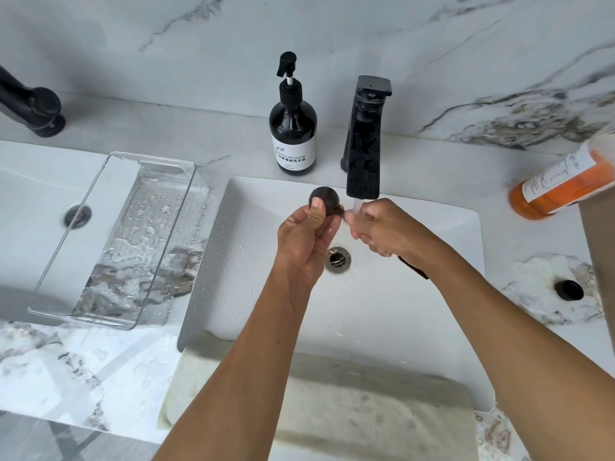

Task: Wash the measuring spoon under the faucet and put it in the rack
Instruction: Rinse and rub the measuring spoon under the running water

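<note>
The dark brown measuring spoon (327, 201) is held over the white sink (432, 311), its round bowl up by the black faucet (364, 144). My left hand (307, 234) pinches the bowl, thumb pressed on it. My right hand (386, 229) is closed around the handle, whose dark end sticks out below my wrist. Water runs from the faucet spout onto my right fingers and the handle. The clear plastic rack (109, 247) lies to the left of the sink, wet inside and holding nothing.
A black pump bottle of hand soap (293, 134) stands left of the faucet. An orange bottle (562, 184) lies tilted at the right. A second sink (40, 201) and black tap (36, 108) are far left. A small black cap (569, 290) sits on the right counter.
</note>
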Motion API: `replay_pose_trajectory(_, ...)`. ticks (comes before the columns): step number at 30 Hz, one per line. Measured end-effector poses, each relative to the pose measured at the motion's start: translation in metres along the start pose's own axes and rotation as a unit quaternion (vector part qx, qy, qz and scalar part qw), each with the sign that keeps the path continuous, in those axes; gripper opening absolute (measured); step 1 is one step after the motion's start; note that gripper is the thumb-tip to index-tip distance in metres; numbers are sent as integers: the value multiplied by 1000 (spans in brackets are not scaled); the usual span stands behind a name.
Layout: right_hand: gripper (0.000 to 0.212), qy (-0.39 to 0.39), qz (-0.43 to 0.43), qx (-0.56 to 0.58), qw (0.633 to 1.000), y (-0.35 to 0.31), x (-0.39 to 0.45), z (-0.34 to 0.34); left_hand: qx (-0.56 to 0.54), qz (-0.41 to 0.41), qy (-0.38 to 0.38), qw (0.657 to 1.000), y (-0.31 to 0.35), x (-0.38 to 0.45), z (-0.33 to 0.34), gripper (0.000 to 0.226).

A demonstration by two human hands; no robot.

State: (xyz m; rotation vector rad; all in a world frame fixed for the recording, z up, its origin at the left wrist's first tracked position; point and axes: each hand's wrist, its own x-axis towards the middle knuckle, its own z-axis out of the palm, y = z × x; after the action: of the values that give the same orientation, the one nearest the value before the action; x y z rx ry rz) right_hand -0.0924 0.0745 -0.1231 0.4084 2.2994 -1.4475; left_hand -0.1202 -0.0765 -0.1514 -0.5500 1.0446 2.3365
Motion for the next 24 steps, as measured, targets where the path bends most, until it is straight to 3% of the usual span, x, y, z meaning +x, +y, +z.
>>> replay_pose_trajectory(4, 27, -10, -34, 90, 995, 3, -2, -5, 5, 1, -8, 1000, 1, 0, 3, 19)
replay_pose_trajectory(10, 47, 20, -28, 68, 997, 5, 2, -2, 1, -5, -12, 1000, -5, -2, 6, 17)
replay_pose_trajectory(15, 23, -30, -32, 90, 995, 13, -3, -5, -7, 1, 23, 1000, -2, 1, 4, 14)
replay_pose_trajectory(21, 53, 16, 15, -2, 1000, 12, 2, -1, -5, -12, 21, 1000, -11, -3, 3, 15)
replay_pose_trajectory(24, 47, -2, -16, 23, 1000, 15, 0, -3, 2, -5, 24, 1000, -8, -2, 0, 15)
